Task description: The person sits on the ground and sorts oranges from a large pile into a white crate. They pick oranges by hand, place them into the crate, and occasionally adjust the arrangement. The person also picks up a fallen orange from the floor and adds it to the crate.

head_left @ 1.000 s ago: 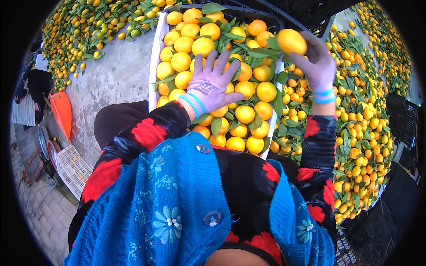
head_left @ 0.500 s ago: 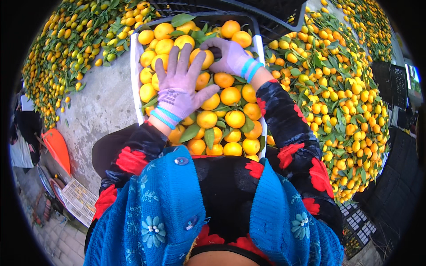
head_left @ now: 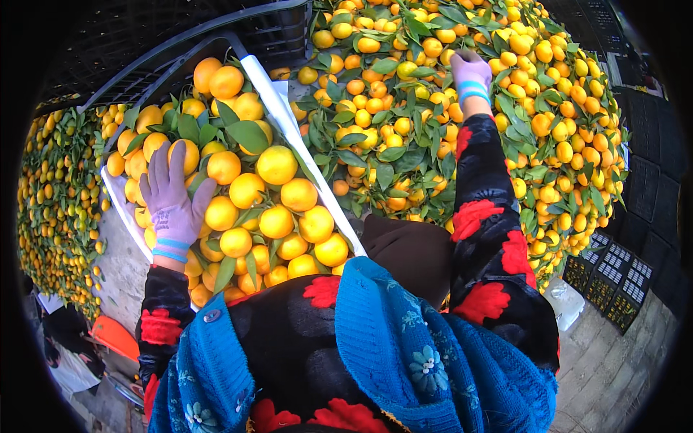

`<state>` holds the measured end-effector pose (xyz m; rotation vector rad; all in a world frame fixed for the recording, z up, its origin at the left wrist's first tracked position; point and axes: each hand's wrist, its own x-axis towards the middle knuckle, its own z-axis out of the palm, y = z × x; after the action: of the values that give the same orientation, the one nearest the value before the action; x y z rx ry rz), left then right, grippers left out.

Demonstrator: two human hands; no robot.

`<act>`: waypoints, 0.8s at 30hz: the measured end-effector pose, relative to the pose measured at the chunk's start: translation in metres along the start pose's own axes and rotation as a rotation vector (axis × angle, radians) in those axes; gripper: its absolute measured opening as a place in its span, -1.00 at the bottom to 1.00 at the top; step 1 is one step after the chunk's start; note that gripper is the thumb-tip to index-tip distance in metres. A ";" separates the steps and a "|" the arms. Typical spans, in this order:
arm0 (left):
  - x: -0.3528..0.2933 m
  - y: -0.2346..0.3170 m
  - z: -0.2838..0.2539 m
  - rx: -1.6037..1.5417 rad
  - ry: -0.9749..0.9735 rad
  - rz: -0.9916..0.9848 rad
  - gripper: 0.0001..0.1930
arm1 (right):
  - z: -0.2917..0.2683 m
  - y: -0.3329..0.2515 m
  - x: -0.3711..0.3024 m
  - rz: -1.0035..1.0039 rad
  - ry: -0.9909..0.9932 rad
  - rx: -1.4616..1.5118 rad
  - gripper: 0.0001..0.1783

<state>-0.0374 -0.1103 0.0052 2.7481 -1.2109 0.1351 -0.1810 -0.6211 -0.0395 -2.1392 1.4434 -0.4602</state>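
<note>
Orange mandarins (head_left: pixel 276 165) with green leaves fill a lined crate (head_left: pixel 303 144), its white liner folded over the edges. My left hand (head_left: pixel 172 198), in a pale purple glove with a blue cuff, lies on the fruit at the crate's left side. Its fingers are stretched out and it grips nothing. At the far right my right hand (head_left: pixel 473 78), gloved the same way, reaches onto a big heap of leafy mandarins (head_left: pixel 404 137). Its fingers curl down into the heap; their tips, and whatever they hold, are hidden.
Dark plastic crates (head_left: pixel 238 43) stand right behind the filled one. Another heap of fruit (head_left: pixel 58 195) spreads at the left. An orange-red object (head_left: pixel 115 336) lies on the floor at lower left. Black crates (head_left: pixel 613 278) and a clear container (head_left: pixel 565 302) stand at the right.
My right hand has left the crate's fruit and moved right onto the heap. My left hand stays on the crate's fruit. The view has swung right, so the crate appears farther left and tilted.
</note>
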 end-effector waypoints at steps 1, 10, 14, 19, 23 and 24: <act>0.000 0.000 0.000 -0.001 -0.001 0.002 -0.24 | -0.011 0.033 0.013 0.140 0.006 -0.179 -0.60; 0.003 0.004 -0.005 -0.015 -0.013 0.011 -0.26 | -0.015 0.103 0.003 -0.410 -0.588 -1.130 -0.43; 0.003 0.004 -0.004 0.008 -0.009 -0.025 -0.25 | -0.028 0.088 -0.013 -0.261 -0.451 -0.813 -0.38; -0.001 0.004 -0.002 -0.040 0.094 -0.023 -0.30 | -0.065 -0.001 -0.043 -0.201 -0.618 0.536 -0.32; -0.001 0.008 -0.003 -0.048 0.125 -0.049 -0.32 | -0.033 -0.127 -0.104 -0.605 -0.853 0.568 -0.34; -0.001 0.008 -0.004 -0.046 0.101 -0.048 -0.28 | -0.023 -0.158 -0.123 -0.677 -0.844 0.349 -0.35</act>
<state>-0.0441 -0.1136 0.0097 2.6926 -1.1076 0.2355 -0.1205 -0.4643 0.0727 -2.0760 0.1559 0.0042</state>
